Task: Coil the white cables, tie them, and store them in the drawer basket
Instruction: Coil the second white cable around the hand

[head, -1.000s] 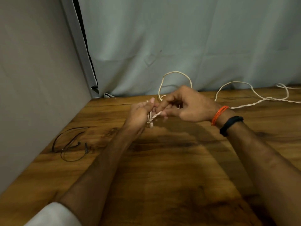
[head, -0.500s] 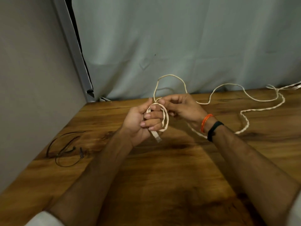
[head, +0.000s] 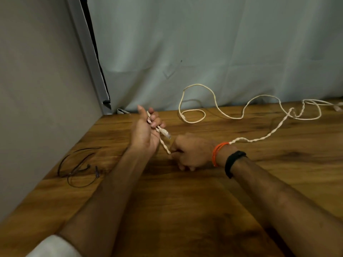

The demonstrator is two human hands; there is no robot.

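Observation:
A long white twisted cable (head: 259,139) trails across the wooden table (head: 185,210) toward the far right, with loose loops (head: 194,115) near the curtain. My left hand (head: 146,132) is raised, palm up, and grips the cable's end; the plug (head: 165,133) sticks out below its fingers. My right hand (head: 191,153) rests low on the table, fingers closed on the cable a short way down from the plug. A taut stretch of cable (head: 165,145) runs between the two hands. No drawer basket is in view.
A thin black cable (head: 79,169) lies tangled at the table's left edge, beside a grey wall panel (head: 37,108). A pale curtain (head: 204,52) hangs behind the table's far edge. Bare wood lies in front of my arms.
The small loop held between both hands is gone. My right hand has dropped down and toward me along the cable, and my left hand has turned palm up with the plug end.

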